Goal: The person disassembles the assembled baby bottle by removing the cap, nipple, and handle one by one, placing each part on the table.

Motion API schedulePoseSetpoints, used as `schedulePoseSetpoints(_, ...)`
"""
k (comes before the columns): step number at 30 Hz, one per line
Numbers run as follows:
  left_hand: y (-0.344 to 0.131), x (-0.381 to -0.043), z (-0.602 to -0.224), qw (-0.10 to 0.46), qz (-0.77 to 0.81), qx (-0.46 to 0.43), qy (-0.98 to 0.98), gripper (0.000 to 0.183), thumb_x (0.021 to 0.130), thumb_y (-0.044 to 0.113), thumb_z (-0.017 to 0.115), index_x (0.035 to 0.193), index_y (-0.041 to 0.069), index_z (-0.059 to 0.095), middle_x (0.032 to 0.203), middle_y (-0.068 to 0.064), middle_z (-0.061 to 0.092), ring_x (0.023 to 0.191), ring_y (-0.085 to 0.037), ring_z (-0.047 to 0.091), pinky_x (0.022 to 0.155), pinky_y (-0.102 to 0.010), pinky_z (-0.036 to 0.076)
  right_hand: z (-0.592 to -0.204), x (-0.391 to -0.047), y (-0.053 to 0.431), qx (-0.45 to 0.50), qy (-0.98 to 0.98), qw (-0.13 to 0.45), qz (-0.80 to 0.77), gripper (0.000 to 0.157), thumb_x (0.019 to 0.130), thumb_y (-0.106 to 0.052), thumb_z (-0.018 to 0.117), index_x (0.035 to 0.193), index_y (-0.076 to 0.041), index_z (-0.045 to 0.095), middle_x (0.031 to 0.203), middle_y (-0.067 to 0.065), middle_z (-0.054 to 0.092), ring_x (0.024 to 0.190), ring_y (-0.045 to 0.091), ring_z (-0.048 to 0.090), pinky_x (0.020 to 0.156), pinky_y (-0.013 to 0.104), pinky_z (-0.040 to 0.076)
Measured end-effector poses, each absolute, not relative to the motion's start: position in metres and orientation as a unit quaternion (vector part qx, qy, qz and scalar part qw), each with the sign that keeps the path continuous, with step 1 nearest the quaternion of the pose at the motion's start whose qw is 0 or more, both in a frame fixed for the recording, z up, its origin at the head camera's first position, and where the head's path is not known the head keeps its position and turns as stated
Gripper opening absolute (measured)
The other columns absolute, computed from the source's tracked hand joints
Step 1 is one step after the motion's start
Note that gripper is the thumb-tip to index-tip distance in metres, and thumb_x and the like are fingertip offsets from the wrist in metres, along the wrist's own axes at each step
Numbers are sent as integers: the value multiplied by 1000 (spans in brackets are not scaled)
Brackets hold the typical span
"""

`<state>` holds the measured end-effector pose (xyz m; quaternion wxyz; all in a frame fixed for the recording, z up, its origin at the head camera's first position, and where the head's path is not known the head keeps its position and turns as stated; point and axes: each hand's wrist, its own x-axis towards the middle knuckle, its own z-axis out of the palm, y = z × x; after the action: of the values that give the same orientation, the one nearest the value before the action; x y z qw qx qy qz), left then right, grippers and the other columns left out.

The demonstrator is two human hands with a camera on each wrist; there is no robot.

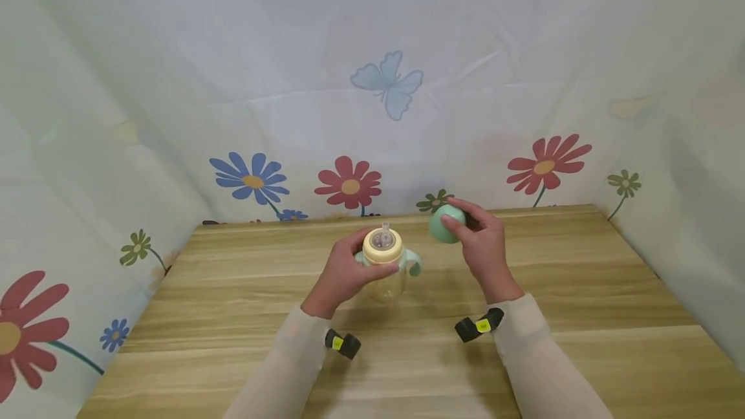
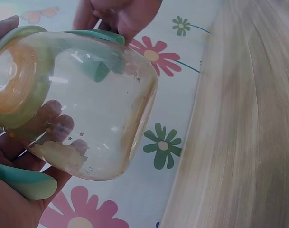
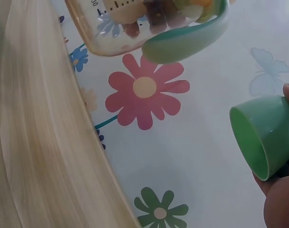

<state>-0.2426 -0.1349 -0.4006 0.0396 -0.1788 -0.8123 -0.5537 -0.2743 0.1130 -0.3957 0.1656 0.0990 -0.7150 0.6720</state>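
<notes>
My left hand (image 1: 347,270) grips a clear baby bottle (image 2: 97,109) around its upper part, below a cream collar (image 1: 382,252). From the collar's top rises a translucent straw spout (image 1: 386,227). Green handles (image 1: 412,262) stand out at the bottle's sides, and the bottle is held upright above the table. To the right, my right hand (image 1: 484,244) holds a mint-green domed cap (image 1: 447,224) between thumb and fingers, apart from the bottle. In the right wrist view the hollow open side of the cap (image 3: 265,135) shows.
The wooden table (image 1: 244,315) spreads beneath both hands. A white cloth (image 1: 291,115) printed with flowers and a butterfly hangs behind it and at both sides. Black wrist cameras (image 1: 478,325) sit on the wrists.
</notes>
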Motion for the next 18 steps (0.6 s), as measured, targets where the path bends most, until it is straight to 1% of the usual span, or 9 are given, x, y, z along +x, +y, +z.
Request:
schedulePoseSetpoints(5, -135, -242, -398, 35, -552, -174, -814, 61, 73, 36, 84, 128, 28, 59, 119, 8, 66, 108, -16, 60, 99, -49, 48, -398, -278, 114, 82, -730, 158, 660, 40, 86, -25, 74, 122, -8, 66, 125, 9, 64, 109, 12, 59, 88, 15, 50)
schedulePoseSetpoints(11, -135, -241, -397, 23, -550, -172, -817, 60, 74, 32, 84, 128, 27, 59, 121, 6, 65, 111, -18, 59, 100, -47, 48, -403, -283, 115, 56, -748, 137, 647, 42, 85, -28, 75, 121, -10, 67, 126, 7, 63, 111, 15, 58, 89, 19, 50)
schedulePoseSetpoints(15, -135, -241, -396, 20, -551, -170, -817, 60, 75, 30, 83, 129, 26, 59, 122, 4, 65, 111, -18, 59, 100, -46, 47, -405, -284, 115, 50, -753, 133, 642, 41, 84, -27, 76, 121, -11, 67, 126, 7, 63, 114, 16, 59, 92, 24, 51)
schedulePoseSetpoints(18, -135, -240, -396, 21, -552, -175, -815, 60, 74, 31, 84, 129, 27, 59, 121, 5, 65, 110, -18, 59, 100, -47, 48, -407, -285, 116, 49, -753, 131, 643, 41, 84, -25, 77, 121, -10, 67, 128, 7, 63, 117, 18, 59, 96, 31, 50)
